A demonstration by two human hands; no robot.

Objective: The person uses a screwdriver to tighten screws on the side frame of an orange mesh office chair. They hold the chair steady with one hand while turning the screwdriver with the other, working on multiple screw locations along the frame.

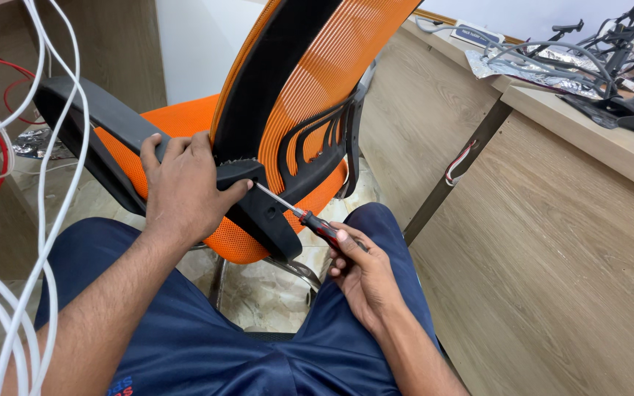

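Left hand (183, 192): I grip the black bracket (247, 202) at the base of the orange chair (317, 81), fingers wrapped around it.
Right hand (365, 273): closed on the red screwdriver (310, 218) handle.
Screwdriver: tip against the bracket, between my hands.
Surface (610, 143): far right, carrying black parts.

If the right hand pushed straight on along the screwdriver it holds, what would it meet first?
The right hand aims the screwdriver up-left; its tip already sits at the black back bracket of the orange chair, beside the left hand's thumb. Depth is uncertain.
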